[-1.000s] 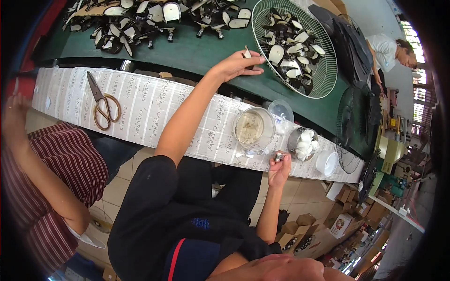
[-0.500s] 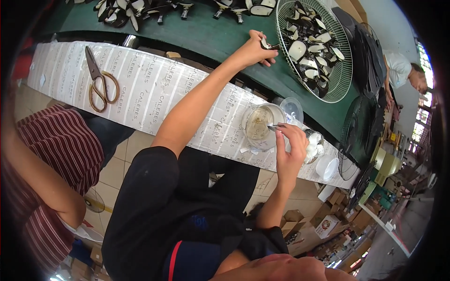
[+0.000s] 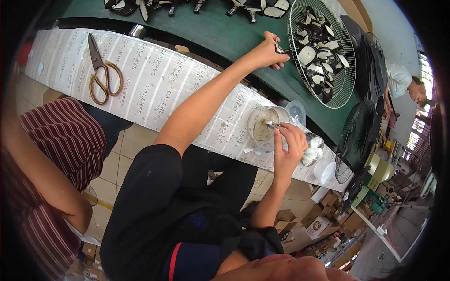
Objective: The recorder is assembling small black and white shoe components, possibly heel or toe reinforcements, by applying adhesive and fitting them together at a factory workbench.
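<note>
My left hand (image 3: 266, 54) reaches over the green tabletop (image 3: 225, 40), fingers closed on a small curved black-and-cream shoe piece (image 3: 280, 48). Beside that hand stands a wire basket (image 3: 348, 91) of similar pieces. My right hand (image 3: 291, 146) pinches a thin metal tool, perhaps tweezers (image 3: 276, 125), with something whitish at its tip. The tip is inside a clear round tub (image 3: 262, 147) holding a yellowish, see-through substance. Whether it touches the substance I cannot tell. Just right of my right hand sits a container of white wads, like cotton (image 3: 311, 152).
Large scissors (image 3: 104, 77) lie on the paper-covered ledge (image 3: 145, 79). A clear lid (image 3: 296, 111) and a white cup (image 3: 324, 171) flank the tub. More shoe pieces (image 3: 262, 10) line the far edge. A person in stripes (image 3: 70, 136) sits close at left; a round wire guard (image 3: 352, 140) stands at right.
The whole view has shifted slightly. My left hand keeps the shoe piece near the basket. In the tub, the tool's tip has moved slightly and shows more white.
</note>
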The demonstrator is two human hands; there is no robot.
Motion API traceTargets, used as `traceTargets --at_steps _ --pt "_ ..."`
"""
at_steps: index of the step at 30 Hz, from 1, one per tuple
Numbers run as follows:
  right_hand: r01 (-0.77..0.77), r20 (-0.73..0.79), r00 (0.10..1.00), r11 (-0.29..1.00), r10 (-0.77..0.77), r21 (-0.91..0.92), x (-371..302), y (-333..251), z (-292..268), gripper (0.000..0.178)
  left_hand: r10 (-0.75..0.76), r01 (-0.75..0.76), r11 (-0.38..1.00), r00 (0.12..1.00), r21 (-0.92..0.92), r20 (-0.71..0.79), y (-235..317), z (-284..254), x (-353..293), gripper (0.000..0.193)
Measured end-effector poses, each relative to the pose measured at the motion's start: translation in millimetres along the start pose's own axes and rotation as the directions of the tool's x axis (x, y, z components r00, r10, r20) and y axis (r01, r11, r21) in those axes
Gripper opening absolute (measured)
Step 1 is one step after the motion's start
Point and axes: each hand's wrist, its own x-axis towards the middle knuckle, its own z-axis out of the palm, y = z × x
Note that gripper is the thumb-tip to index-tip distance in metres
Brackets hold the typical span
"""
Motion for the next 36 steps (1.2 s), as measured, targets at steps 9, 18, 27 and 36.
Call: traceTargets --at_steps 9,18,27,36 --pt "0.001 0.028 1.0 0.992 0.002 -0.126 -2 -3 4 0.011 -0.007 0.007 1.0 1.0 -0.014 0.005 -1 -1 1 0.071" --pt "-0.006 0.022 1.0 0.988 0.01 -0.156 -6 -4 8 0.01 -0.043 0.043 0.999 0.999 -0.013 0.025 5 -3 -2 0.069" --pt "-0.041 -0.13 0.991 0.998 0.036 -0.037 -4 1 -23 0.008 -0.048 0.049 0.999 0.997 -0.008 0.064 3 -2 -2 0.053" --pt "-0.297 -0.203 0.906 0.9 0.371 0.32 -21 15 -35 0.008 -0.028 0.022 0.998 0.993 0.051 0.117 -4 -3 2 0.045"
